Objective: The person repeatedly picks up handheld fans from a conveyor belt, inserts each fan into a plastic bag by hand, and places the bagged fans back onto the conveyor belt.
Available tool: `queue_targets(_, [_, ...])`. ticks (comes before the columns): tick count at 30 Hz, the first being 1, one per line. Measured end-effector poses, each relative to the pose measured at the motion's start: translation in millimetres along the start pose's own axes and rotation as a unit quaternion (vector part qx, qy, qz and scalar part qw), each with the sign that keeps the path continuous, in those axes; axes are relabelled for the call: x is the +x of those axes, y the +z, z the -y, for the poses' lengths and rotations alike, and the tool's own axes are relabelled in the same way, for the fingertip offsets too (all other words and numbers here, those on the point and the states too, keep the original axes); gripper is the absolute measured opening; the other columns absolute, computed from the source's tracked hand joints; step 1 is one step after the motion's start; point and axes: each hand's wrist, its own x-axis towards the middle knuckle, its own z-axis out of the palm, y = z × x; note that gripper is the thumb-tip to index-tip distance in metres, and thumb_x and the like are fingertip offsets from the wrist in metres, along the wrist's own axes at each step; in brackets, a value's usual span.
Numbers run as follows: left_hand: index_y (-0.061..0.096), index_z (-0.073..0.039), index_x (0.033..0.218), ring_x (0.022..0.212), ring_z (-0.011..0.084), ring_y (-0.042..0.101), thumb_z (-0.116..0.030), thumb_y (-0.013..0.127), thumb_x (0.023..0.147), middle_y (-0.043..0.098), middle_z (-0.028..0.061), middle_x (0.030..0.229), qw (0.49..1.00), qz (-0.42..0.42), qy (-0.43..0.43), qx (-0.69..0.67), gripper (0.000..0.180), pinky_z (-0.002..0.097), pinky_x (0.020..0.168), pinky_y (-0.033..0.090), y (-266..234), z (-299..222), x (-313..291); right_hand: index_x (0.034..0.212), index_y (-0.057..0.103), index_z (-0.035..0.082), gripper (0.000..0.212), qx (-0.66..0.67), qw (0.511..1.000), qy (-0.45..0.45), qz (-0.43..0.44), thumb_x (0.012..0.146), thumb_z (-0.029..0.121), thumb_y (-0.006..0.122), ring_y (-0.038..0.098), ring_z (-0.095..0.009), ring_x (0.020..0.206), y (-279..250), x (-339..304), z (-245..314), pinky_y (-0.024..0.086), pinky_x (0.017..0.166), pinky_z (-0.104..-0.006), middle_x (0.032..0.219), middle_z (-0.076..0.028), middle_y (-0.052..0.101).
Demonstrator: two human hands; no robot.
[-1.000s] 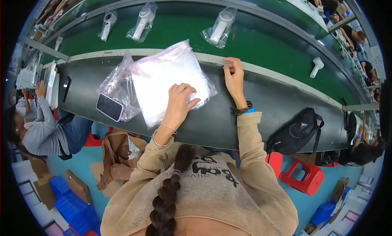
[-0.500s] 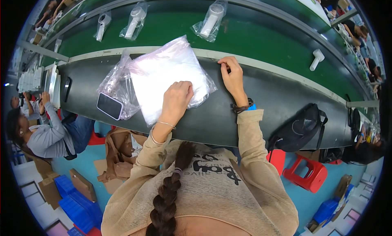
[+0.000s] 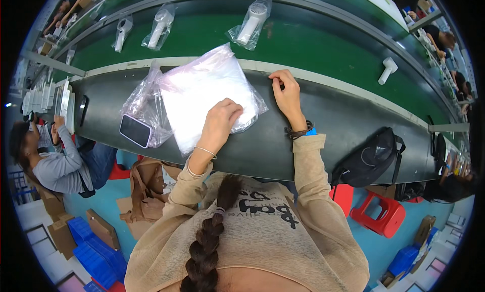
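Note:
A flat stack of clear plastic bags (image 3: 202, 85) lies on the dark tabletop in front of me. My left hand (image 3: 221, 121) rests on its right part, fingers bent and drawn together; whether a bag's film is pinched under them is hidden. To the right of the stack, my right hand (image 3: 286, 93) sits on the table near the belt's pale edge. Its fingers are curled in toward the thumb, and nothing shows in them. Crumpled clear plastic (image 3: 144, 102) lies along the stack's left side, with a phone (image 3: 136, 131) by its lower end.
Beyond the table runs a green conveyor belt (image 3: 207, 32), carrying bagged white handheld fans (image 3: 251, 24) and an unbagged white device (image 3: 388, 70). A black backpack (image 3: 371, 158) lies at the table's right. Someone in grey (image 3: 58, 163) sits at left; a red stool (image 3: 379, 214) stands at lower right.
The fans and the unbagged white device on the belt have shifted left. My left hand's fingers have moved slightly to the right over the bags; my right hand stays almost where it was.

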Motion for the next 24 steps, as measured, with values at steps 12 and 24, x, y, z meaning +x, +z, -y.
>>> queue_targets(12, [0.069, 0.001, 0.086, 0.071, 0.0147, 0.068, -0.004, 0.076, 0.08, 0.071, 0.0092, 0.077, 0.989, -0.009, -0.127, -0.076, 0.01, 0.0246, 0.068, 0.054, -3, 6, 9, 0.094, 0.065, -0.001, 0.009, -0.005, 1.0, -0.006, 0.007, 0.089, -0.002, 0.057, 0.063, -0.023, 0.078, 0, -1, -1, 0.051, 0.071, -0.03, 0.093, -0.01, 0.065])
queue_targets(24, [0.064, 0.001, 0.102, 0.084, 0.0122, 0.065, 0.001, 0.069, 0.086, 0.069, 0.0068, 0.092, 0.974, -0.02, -0.122, -0.189, 0.017, 0.0243, 0.077, 0.052, -6, 13, 6, 0.094, 0.065, -0.001, 0.011, -0.005, 1.0, -0.007, 0.012, 0.089, -0.001, 0.055, 0.065, -0.024, 0.08, 0, 0, -3, 0.052, 0.072, -0.031, 0.094, -0.011, 0.066])
